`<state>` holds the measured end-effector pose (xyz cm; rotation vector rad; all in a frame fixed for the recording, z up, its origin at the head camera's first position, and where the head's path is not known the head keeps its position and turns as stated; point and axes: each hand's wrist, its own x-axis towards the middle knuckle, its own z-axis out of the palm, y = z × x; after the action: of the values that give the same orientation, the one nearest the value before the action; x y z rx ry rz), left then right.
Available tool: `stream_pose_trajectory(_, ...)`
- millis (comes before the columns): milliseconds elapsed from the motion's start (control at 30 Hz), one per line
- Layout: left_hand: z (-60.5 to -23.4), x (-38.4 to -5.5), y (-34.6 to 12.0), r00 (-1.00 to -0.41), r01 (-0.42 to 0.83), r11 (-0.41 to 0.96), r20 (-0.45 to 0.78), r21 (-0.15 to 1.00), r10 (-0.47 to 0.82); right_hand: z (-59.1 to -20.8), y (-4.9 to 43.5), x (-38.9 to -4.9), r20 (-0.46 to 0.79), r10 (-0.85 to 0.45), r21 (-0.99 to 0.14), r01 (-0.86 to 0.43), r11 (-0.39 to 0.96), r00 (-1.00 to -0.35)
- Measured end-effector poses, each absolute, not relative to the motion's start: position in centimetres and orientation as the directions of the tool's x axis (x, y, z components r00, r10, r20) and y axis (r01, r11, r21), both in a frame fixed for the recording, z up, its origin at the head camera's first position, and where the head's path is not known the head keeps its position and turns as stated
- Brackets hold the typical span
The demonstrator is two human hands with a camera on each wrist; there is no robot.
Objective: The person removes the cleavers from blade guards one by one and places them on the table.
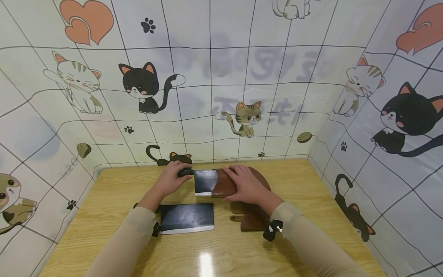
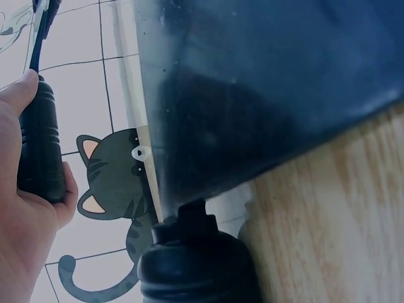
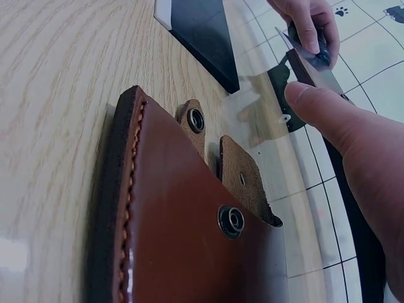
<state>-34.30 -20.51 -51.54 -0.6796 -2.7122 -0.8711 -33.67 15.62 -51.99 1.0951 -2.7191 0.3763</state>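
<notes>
My left hand [image 1: 170,180] grips the black handle of a cleaver [image 1: 205,181] near the back of the table. Part of that dark blade is inside a brown leather sheath [image 1: 223,184], which my right hand [image 1: 247,185] holds, with the thumb on the near side. A second cleaver [image 1: 187,217] lies on the table nearer to me, its bright edge facing me and its handle mostly hidden by my left forearm. To its right, partly under my right arm, is a second brown sheath [image 1: 254,221]. Its stitching, snap studs and straps [image 3: 246,177] appear in the right wrist view.
The wooden table [image 1: 104,215] is enclosed at the back and sides by a white cloth [image 1: 197,127] with a grid and cartoon cats. The second cleaver's blade [image 2: 271,82] fills much of the left wrist view.
</notes>
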Motion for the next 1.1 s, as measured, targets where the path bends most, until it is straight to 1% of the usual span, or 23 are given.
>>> stream_pose_trajectory(267, -51.8, -34.5, -21.2, -0.869, 0.491, 0.712, 0.336, 0.502, 0.362, -52.2, 16.2, -33.8, 0.261, -0.648, -0.156, -0.694, 0.703, -0.716)
stream_pose_trajectory(433, -51.9, -34.5, -21.8, -0.870, 0.491, 0.712, 0.329, 0.502, 0.368, -52.2, 16.5, -33.9, 0.254, -0.647, -0.172, -0.692, 0.701, -0.719)
stream_pose_trajectory(700, -51.8, -34.1, -21.9, -0.861, 0.504, 0.744, 0.331, 0.439, 0.387, -51.9, 16.4, -33.8, 0.264, -0.657, -0.183, -0.706, 0.685, -0.706)
stream_pose_trajectory(800, -51.7, -34.0, -21.9, -0.856, 0.509, 0.749, 0.340, 0.424, 0.389, -51.9, 16.3, -33.7, 0.258, -0.654, -0.186, -0.701, 0.689, -0.711)
stream_pose_trajectory(1100, -51.7, -34.1, -21.9, -0.853, 0.511, 0.751, 0.354, 0.418, 0.383, -51.7, 16.3, -33.6, 0.252, -0.655, -0.169, -0.699, 0.695, -0.712)
